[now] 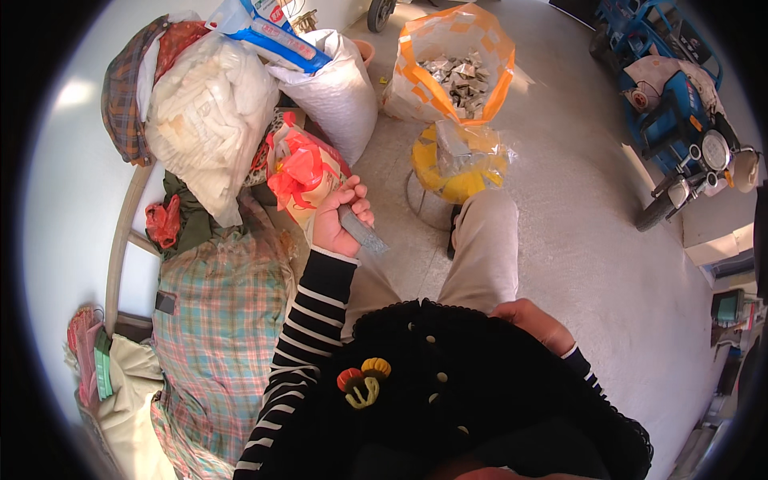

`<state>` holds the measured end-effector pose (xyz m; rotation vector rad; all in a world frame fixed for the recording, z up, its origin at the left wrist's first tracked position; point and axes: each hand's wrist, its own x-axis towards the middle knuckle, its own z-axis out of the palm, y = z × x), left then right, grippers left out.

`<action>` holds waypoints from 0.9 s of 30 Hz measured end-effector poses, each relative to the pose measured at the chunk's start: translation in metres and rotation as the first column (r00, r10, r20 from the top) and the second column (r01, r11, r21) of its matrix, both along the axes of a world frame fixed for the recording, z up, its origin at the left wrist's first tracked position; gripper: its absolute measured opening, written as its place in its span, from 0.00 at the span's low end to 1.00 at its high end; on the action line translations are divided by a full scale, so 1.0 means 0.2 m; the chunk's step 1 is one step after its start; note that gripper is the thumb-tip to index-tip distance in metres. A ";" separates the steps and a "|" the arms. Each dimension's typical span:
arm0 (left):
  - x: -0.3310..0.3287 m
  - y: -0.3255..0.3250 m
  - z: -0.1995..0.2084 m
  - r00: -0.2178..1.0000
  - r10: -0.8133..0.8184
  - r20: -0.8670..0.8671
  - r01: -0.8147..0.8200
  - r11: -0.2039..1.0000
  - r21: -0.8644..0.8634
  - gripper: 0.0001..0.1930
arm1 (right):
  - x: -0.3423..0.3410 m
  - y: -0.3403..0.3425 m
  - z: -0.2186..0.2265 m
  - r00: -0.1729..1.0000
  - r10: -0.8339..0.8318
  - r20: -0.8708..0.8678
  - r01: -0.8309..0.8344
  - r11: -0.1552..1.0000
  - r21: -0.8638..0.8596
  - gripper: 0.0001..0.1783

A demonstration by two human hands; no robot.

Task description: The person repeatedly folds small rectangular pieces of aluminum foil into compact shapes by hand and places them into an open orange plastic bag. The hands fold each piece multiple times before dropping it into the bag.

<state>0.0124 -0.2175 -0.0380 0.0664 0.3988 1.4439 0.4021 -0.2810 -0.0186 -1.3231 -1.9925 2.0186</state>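
Note:
My left hand (pixel 342 218) is closed around a short grey bar-shaped piece (pixel 364 232), which slants down past my fingers and seems to have some clear film at its lower end. Just beyond that hand stands a red and cream bag (pixel 302 178). My right hand (pixel 538 323) rests by the hem of my black top at my right thigh, its fingers mostly hidden. Ahead of my knees is a low round stool with a yellow cover (pixel 436 170), and on it lies a crumpled clear plastic bag (pixel 474 154).
Behind the stool stands an open orange-and-white checked bag (pixel 416 100) holding many small grey pieces (pixel 460 76). White sacks (pixel 340 108) and a plaid cloth (pixel 228 308) crowd my left side. A blue three-wheeled vehicle (pixel 680 112) is parked at the far right.

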 end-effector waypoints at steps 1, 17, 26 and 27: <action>0.00 0.02 0.03 1.000 0.005 0.006 -0.005 1.000 0.017 0.10 | -0.03 0.08 0.03 0.992 -0.109 -0.057 0.109 0.994 -0.001 0.07; -0.09 0.57 0.16 0.996 0.074 0.042 -0.076 0.996 0.047 0.11 | -1.14 1.11 0.11 0.759 -0.037 -0.650 0.050 0.999 0.001 0.12; -0.21 0.95 0.05 0.992 0.096 0.078 -0.103 0.990 0.095 0.11 | -1.24 1.46 0.02 0.751 -0.127 -0.648 0.121 0.991 -0.054 0.06; -0.22 0.99 0.04 0.992 0.109 0.071 -0.116 0.987 0.109 0.12 | -1.26 1.50 0.01 0.765 -0.129 -0.631 0.155 0.988 -0.014 0.05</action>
